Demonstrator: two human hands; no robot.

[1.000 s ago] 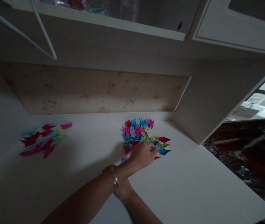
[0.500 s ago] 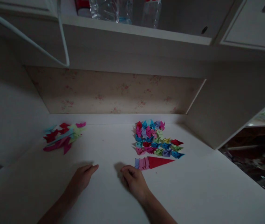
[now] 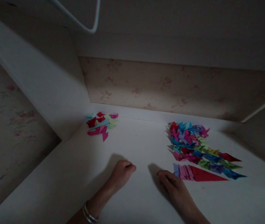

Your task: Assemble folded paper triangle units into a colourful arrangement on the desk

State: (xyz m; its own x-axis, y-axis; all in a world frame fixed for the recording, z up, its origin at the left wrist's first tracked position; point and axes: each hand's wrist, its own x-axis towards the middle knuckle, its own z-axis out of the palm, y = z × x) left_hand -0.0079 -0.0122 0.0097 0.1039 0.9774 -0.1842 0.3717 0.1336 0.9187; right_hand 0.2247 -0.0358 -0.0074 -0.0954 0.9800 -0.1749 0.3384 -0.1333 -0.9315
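fingers [image 3: 125,163] curled closed, our left hand [image 3: 119,175] has withdrawn from the multicoloured folded-paper rows [image 3: 197,152], uncovering them near our curled right hand [image 3: 175,188]

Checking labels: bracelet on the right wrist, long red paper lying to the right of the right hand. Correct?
One error: the head view shows the bracelet on the left wrist. The long red paper does lie to the right of the right hand.

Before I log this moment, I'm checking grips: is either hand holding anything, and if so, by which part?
No held thing shows in the left hand or the right hand; both are curled, so something small hidden inside can't be ruled out.
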